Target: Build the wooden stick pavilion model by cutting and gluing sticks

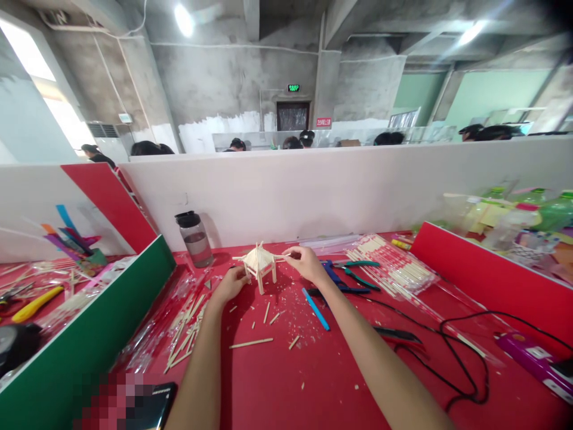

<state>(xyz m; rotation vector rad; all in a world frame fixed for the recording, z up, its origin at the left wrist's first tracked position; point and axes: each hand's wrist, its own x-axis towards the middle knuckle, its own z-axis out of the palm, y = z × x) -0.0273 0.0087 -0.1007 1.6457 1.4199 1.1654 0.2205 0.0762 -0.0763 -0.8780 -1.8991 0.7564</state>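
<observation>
Right hand (pixel 307 263) brings its thumb and finger together and pinches, as far as I can see, the outer end of a thin stick (pixel 279 257), which sticks out from the roof of a small stick pavilion (pixel 258 258). Left hand (pixel 230 285) is bent around the near side of one leg; whether it grips this leg or only touches it, I cannot tell. The pavilion stands upright on the tabletop (pixel 277 382), between the two hands.

In my judgement, the main danger is a sideways pull by the right hand: the legs look slender, so the structure could tilt, or a joint could open. If the left hand pushes inward at the same time, the leg beside it may twist. Too strong a pinch could also snap the thin stick.

Small cut pieces (pixel 267 312) lie between the forearms; a leg set down on such a piece would probably stand uneven. Just to the right of the right hand are green-handled pliers (pixel 360 264), and a black cable (pixel 447 327) runs beyond the right forearm. A quick withdrawal of this arm might disturb them.
</observation>
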